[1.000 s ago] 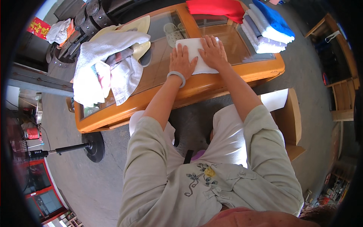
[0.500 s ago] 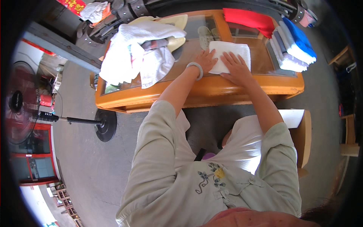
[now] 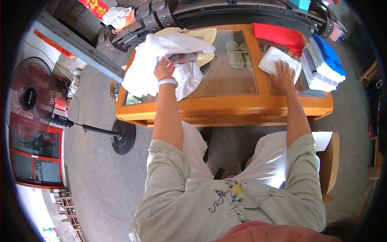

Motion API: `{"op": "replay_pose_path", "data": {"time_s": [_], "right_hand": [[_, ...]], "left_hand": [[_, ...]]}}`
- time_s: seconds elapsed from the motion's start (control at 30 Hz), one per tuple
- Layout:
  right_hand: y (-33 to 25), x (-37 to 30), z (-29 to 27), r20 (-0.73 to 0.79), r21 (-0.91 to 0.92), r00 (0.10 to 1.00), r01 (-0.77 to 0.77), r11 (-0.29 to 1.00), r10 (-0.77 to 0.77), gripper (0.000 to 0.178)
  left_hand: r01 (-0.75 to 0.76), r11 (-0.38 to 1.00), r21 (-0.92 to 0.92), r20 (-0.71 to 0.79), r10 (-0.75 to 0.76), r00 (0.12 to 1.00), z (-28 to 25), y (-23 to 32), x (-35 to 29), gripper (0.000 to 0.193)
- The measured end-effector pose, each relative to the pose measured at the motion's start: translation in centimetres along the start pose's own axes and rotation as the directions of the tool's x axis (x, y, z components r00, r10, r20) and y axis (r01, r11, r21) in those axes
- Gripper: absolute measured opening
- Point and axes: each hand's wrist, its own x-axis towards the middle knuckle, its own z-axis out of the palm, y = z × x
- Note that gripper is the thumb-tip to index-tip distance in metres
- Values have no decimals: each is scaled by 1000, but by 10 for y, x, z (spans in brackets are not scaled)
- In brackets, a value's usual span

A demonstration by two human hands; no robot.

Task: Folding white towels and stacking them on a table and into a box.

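Right hand [image 3: 285, 79] spread over folded towel [image 3: 267, 62]; left hand [image 3: 164, 70] at pile [image 3: 141, 68], grip unclear.
Light, even pressure should preserve folds.

text: pale lettering [image 3: 30, 98] on fan hub [image 3: 27, 105] | gold characters [image 3: 93, 5] on red banner [image 3: 97, 9], cut off at top edge

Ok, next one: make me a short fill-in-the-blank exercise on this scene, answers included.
The right hand lies on a folded towel coloured ____.
The left hand has a pale bracelet around its ____.
The cloth at the far edge of the glass-topped table, just left of the towel stack, is ____.
The pedestal fan stands to the ____ of the table.
Missing words: white; wrist; red; left.
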Motion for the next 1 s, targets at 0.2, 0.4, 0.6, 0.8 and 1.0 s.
{"op": "replay_pose_path", "data": {"time_s": [0.2,0.4,0.6,0.8,1.0], "right_hand": [[1,0,-25,175,120,981,65,991,-85,63],[11,-6,-30,66,-139,979,-183,973,193,55],[-2,1,-21,-256,-54,959,-140,989,121,44],[-51,4,-44,161,912,980,-194,361,119,35],[-83,8,-11,102,170,834,-551,-817,-542,33]], "left_hand": [[121,993,14,0,-121,993,-6,25,8,56],[67,998,21,13,-67,998,17,31,-4,54],[90,988,-123,-54,-97,994,16,33,8,38],[-370,858,355,504,157,849,42,27,-55,23],[-983,179,50,988,-150,23,67,-68,-117,33]]}}
